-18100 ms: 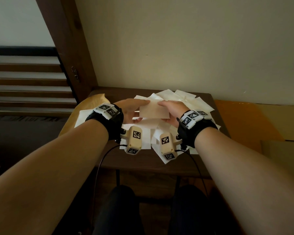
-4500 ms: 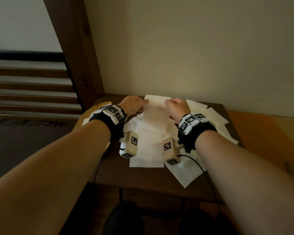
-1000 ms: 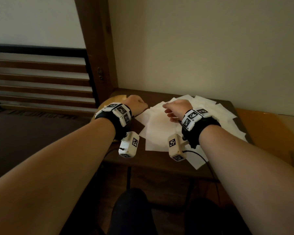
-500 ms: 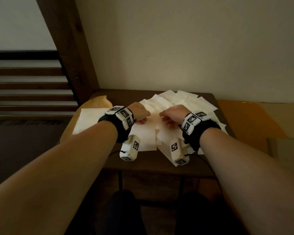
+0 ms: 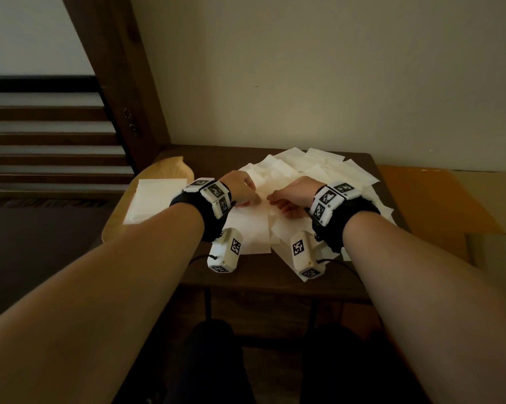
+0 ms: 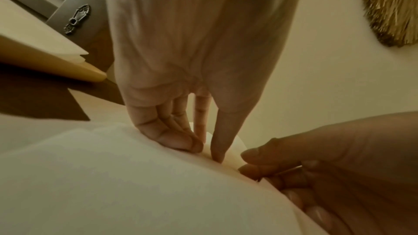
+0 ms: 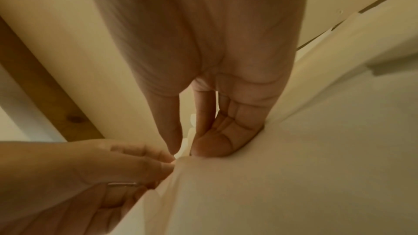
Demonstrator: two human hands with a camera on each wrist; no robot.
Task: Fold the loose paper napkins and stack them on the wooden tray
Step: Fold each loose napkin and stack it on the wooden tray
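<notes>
A white napkin [image 5: 251,228] lies flat on the dark table [image 5: 246,284] in front of me. My left hand [image 5: 247,199] and right hand [image 5: 275,199] meet over its far edge, fingers curled. The left wrist view has my left hand [image 6: 205,151] pinching a raised edge of the napkin [image 6: 135,185] between thumb and fingers. In the right wrist view my right hand [image 7: 186,149] pinches the same raised paper [image 7: 294,176]. The wooden tray [image 5: 170,167] sits at the left with a stack of folded napkins [image 5: 155,199] on it.
Several loose napkins [image 5: 319,167] lie spread over the back and right of the table, some under my right wrist. A dark wooden post [image 5: 123,97] rises behind the tray. The wall runs close behind the table. An orange surface [image 5: 421,199] adjoins on the right.
Both hands have come down from the lifted napkin to the table and drawn together at the flat napkin's far edge. The tray's stack is back in view.
</notes>
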